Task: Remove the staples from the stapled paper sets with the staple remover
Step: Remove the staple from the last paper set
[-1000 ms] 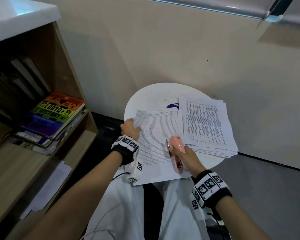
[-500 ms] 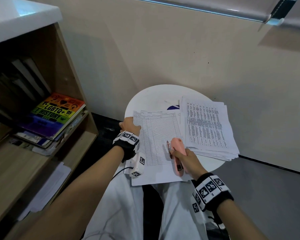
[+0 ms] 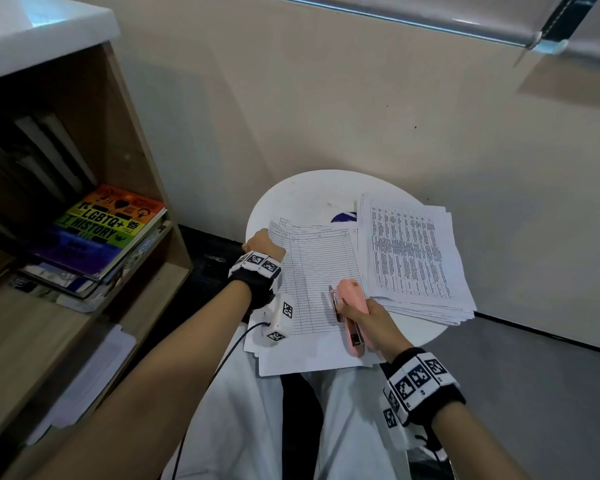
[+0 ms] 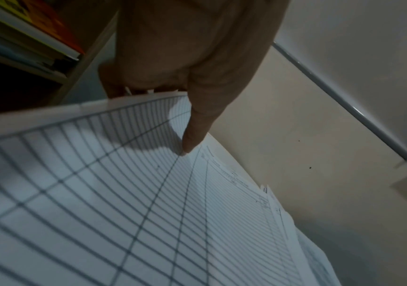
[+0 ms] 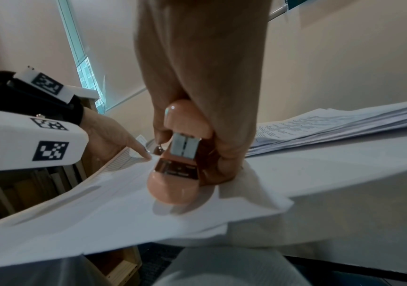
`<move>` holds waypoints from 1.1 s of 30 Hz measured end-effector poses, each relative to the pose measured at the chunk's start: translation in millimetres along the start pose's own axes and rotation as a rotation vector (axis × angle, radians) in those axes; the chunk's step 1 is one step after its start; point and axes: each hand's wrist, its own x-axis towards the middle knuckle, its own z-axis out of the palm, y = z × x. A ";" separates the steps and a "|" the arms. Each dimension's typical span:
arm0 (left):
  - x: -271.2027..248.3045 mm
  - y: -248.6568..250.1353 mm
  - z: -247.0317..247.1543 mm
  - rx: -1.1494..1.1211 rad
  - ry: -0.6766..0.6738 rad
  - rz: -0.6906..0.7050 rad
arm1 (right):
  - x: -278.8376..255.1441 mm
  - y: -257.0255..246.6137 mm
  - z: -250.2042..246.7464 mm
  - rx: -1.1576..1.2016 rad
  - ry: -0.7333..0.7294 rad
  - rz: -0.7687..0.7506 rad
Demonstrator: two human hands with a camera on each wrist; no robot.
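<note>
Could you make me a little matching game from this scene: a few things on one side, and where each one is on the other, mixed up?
Things:
1. pink stapler
2. lined paper set
3. rainbow book
4. printed paper pile

Places:
A. on the wooden shelf
B. gripped in the right hand
C. on the table's right side
D. its corner held by the left hand

Pairs: 1-B, 2-D, 3-A, 4-C

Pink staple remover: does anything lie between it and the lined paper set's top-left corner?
Nothing visible apart from the left hand gripping that corner of the lined paper set. The right hand holds the pink staple remover over the sheet's lower right.
</note>
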 end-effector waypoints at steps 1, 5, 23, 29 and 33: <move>-3.5 -0.3 -1.3 -0.006 0.007 0.004 | 0.3 0.3 0.0 -0.002 0.001 0.002; -29.8 -7.0 5.7 0.127 0.159 0.083 | 1.6 2.3 -0.1 -0.007 0.006 0.011; -72.6 -54.2 -46.9 -0.760 0.082 0.410 | -18.8 -21.1 -10.8 0.381 0.076 -0.166; -84.8 -20.9 -86.0 -0.863 -0.064 0.543 | -23.6 -79.9 -39.3 0.266 -0.150 -0.341; -93.4 8.1 -101.8 -0.865 -0.176 0.609 | -33.3 -118.6 -44.7 0.215 -0.158 -0.505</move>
